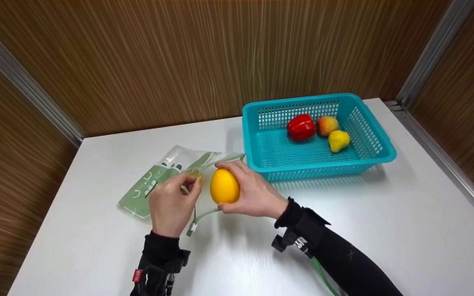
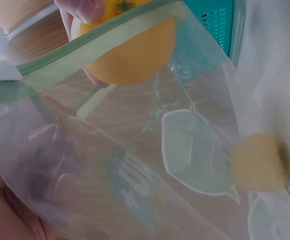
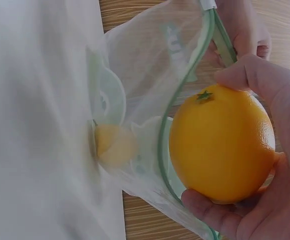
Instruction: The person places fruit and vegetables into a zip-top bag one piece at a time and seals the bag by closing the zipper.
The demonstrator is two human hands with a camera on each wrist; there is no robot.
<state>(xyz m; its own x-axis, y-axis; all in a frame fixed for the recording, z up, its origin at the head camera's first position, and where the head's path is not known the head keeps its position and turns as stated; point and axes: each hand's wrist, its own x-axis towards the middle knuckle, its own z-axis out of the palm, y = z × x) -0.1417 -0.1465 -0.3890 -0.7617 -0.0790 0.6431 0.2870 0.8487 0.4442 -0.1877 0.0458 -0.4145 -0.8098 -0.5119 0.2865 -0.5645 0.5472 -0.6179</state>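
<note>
My left hand pinches the edge of a clear zip bag with green printing, and its mouth stands open toward the right. An orange with a small green star at its stem end is held between the thumb and fingers of my right hand, right at the bag's mouth. In the right wrist view the bag's green rim runs just beside the orange. Through the plastic a small yellow fruit with a short dark stem shows low in the bag, blurred by the film.
A turquoise basket stands at the back right, holding a red bell pepper, a red-yellow peach-like fruit and a yellow pear. Wood-grain panels close off the white table behind and at the sides.
</note>
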